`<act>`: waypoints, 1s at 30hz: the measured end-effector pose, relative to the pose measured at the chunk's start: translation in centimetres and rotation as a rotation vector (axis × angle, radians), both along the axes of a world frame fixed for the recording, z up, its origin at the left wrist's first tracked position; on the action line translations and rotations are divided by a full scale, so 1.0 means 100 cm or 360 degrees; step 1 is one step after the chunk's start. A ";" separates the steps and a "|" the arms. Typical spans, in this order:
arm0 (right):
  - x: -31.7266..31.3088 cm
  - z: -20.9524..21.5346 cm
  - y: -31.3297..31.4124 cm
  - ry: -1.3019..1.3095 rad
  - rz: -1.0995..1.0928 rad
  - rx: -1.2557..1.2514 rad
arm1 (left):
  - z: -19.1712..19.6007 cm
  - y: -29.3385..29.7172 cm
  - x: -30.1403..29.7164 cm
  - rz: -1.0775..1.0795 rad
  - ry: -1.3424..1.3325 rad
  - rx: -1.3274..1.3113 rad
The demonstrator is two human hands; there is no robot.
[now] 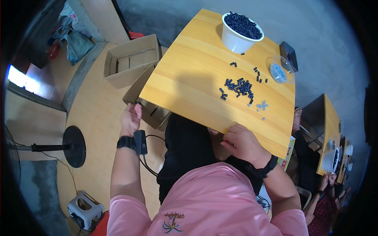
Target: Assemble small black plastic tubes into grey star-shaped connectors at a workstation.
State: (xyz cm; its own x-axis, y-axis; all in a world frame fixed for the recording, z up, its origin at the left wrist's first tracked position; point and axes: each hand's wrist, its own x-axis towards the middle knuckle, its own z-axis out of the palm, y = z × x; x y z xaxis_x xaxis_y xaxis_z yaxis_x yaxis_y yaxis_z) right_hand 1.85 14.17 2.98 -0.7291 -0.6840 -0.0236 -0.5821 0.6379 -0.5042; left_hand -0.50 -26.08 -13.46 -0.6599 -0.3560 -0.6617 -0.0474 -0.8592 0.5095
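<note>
Your right hand (243,142) curls its fingers over the near edge of the yellow wooden bench (197,67); your left hand (130,118) grips its left corner. Small black plastic cylinders (238,87) lie mid-bench.

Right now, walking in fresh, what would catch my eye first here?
Probably the bright yellow wooden tabletop, tilted across the middle, with a scatter of small black cylindrical parts on it and a white plastic bucket heaped with more at its far edge. Next, the hands: the left hand is at the table's left corner, the right hand at its near edge. An open brown cardboard box sits to the left.
</note>
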 end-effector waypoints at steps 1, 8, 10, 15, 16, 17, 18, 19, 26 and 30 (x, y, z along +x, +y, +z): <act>-0.001 -0.001 0.000 0.0030 0.0015 -0.0051 | 0.001 -0.004 -0.003 -0.0005 0.0000 0.0003; 0.001 -0.009 0.002 0.0124 -0.0063 -0.0027 | -0.032 0.020 0.038 -0.0082 -0.0070 0.0435; 0.001 -0.008 0.001 0.0163 -0.0014 0.0022 | -0.058 0.008 0.063 -0.0165 -0.0112 0.0571; 0.001 -0.020 0.005 0.0205 -0.0077 0.0101 | -0.008 0.003 0.048 -0.0062 0.0189 -0.0052; 0.003 -0.020 0.005 0.0236 -0.0055 0.0046 | 0.003 -0.008 0.040 -0.0044 0.0226 -0.0063; 0.002 -0.024 0.005 0.0241 -0.0090 0.0065 | 0.024 -0.001 0.032 -0.0048 0.0245 -0.0177; 0.002 -0.025 0.005 0.0249 -0.0054 -0.0010 | 0.052 0.004 0.022 -0.0045 0.0266 -0.0294; 0.003 -0.025 0.006 0.0256 -0.0018 -0.0083 | 0.073 0.017 0.012 -0.0076 0.0275 -0.0278; 0.009 -0.017 0.027 0.0086 -0.0137 -0.0313 | 0.154 0.158 -0.016 -0.0609 0.0482 -0.0629; 0.008 -0.007 0.053 0.0137 -0.0495 -0.0407 | 0.137 0.230 0.002 -0.1207 0.0410 -0.0508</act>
